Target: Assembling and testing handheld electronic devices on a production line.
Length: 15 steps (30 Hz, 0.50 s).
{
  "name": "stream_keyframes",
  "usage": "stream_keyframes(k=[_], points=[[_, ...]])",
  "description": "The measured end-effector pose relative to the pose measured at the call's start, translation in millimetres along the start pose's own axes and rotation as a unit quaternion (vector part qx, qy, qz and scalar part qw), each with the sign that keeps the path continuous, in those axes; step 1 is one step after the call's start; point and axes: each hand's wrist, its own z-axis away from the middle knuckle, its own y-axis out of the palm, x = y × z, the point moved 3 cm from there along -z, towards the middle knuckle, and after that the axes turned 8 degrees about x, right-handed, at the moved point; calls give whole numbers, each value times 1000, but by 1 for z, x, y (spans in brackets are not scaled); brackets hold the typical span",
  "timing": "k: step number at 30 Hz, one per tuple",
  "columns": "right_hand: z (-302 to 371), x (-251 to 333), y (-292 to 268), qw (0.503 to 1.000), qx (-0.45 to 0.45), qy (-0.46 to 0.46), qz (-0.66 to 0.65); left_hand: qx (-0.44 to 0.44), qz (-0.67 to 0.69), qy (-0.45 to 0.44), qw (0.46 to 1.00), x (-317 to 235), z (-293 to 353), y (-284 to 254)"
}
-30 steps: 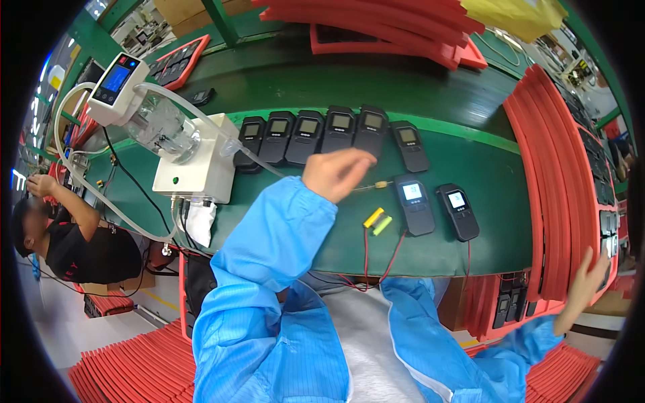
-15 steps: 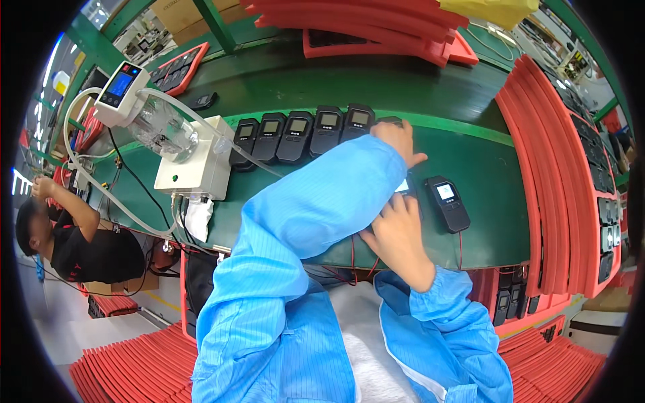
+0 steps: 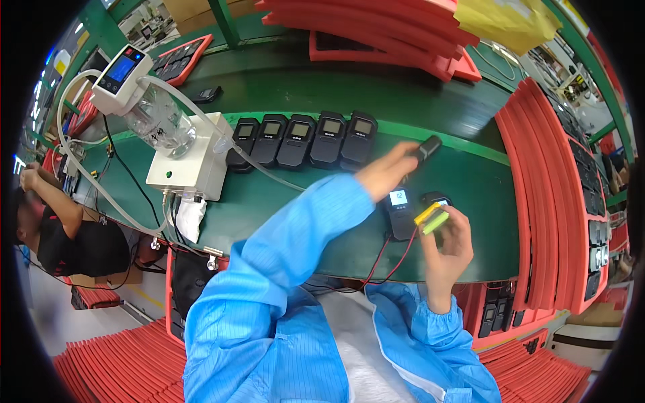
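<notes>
My left hand [image 3: 388,171] reaches across from the left, closed on a small black handheld meter [image 3: 427,148] held up edge-on. My right hand [image 3: 448,248] pinches a yellow and green stick-shaped piece [image 3: 432,219], which looks like a pair of batteries. Between the hands, a black meter with a lit screen [image 3: 400,218] lies on the green bench, red wires [image 3: 379,258] running from its lower end. Another meter [image 3: 437,199] is mostly hidden behind my right fingers. A row of several black meters [image 3: 295,141] with dark screens lies left of my left hand.
At the left stands a white box [image 3: 191,164] with a clear bottle, pump head [image 3: 121,79] and tubing [image 3: 259,164]. Red foam trays [image 3: 537,201] stand stacked at the right, more [image 3: 376,30] at the back. A person in black [image 3: 80,242] sits far left.
My left hand has lifted a meter from the row's right end, bringing it nearer. My right hand has risen off the wired meter and moved right, now holding the yellow and green piece.
</notes>
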Motion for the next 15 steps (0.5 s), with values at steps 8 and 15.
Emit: stream_keyframes(k=[8,15], points=[[0,20,52,897,269,-234,261,86,333,-77,936,20,113,-3],[7,25,71,887,264,-305,224,36,210,-78,974,17,155,2]])
